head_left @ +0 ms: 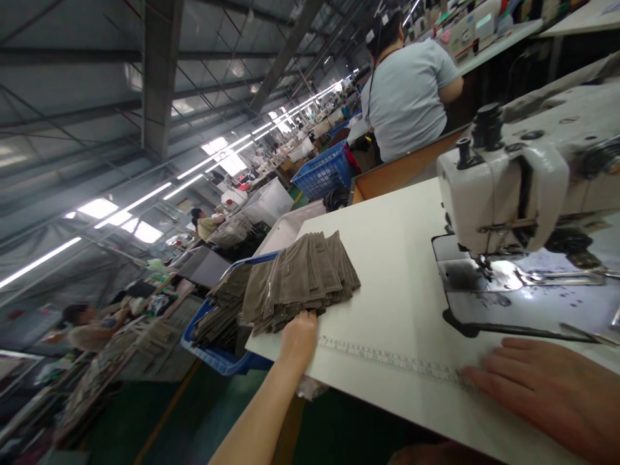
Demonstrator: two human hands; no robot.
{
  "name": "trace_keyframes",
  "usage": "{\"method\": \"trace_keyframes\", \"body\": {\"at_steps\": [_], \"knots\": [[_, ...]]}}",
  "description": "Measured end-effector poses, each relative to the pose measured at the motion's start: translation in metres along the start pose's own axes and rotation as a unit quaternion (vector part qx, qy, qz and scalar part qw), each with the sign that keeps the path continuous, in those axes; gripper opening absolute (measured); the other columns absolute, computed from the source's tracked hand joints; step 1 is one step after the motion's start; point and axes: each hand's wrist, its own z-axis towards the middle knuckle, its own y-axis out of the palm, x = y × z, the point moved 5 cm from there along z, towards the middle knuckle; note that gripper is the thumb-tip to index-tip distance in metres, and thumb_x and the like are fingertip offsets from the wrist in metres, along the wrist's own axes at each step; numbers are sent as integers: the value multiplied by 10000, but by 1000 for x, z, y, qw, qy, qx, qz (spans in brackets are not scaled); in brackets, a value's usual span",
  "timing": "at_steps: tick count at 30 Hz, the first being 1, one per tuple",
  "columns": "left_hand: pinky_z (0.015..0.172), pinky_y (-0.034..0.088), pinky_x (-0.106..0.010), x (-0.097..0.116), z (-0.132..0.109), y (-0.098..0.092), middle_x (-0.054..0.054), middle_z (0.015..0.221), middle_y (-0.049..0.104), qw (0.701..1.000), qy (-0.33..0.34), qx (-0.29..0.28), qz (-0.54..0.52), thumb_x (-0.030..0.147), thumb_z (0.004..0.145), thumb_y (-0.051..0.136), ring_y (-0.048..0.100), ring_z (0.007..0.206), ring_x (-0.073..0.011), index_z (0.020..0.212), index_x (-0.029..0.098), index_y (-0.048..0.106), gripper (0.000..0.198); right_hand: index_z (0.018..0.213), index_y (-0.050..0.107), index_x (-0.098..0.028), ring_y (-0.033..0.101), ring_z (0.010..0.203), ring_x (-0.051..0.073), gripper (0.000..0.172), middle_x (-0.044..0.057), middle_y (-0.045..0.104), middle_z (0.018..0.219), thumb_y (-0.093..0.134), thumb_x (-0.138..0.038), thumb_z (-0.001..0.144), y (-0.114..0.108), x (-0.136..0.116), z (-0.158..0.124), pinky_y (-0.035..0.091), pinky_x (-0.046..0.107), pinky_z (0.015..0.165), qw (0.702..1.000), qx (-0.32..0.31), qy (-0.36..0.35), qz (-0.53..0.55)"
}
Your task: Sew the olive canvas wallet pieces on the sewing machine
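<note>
One brown fabric stack [305, 271] just beyond L hand [299, 339], w/ fingertips [305, 318] touching.

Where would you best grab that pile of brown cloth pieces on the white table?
Probably by its near edge, coming from the person's side: the pile lies in flat, overlapping layers, so squeezing many together should help keep them from sliding. The left hand touches that edge.
</note>
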Motion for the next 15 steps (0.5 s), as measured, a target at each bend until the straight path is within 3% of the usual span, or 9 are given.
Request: {"method": "trace_keyframes", "body": {"at_steps": [4,10,15], "knots": [[774,473,-282,8,-7,-3,-131,971,601,1000,3,-3,-4,13,811,382,577,928,-208,1060,75,552,307,887,550,-220,603,587,115,395,-13,648,696,286,16,715,-11,4,14,473,241,572,1000,21,-11,13],[763,485,-310,11,-2,-8,-126,949,606,1000,-4,-8,-2,-6,814,403,587,888,-208,1018,63,566,271,826,581,-210,602,575,122,394,6,641,689,247,-7,786,-7,6,16,463,235,524,999,-38,-1,-1],[694,513,-310,27,20,-15,-63,909,596,999,-36,-14,4,171,868,496,594,800,-154,950,86,562,135,859,589,-217,582,560,120,411,9,629,695,234,-15,808,-1,7,11,457,228,506,998,-64,12,10]]}}
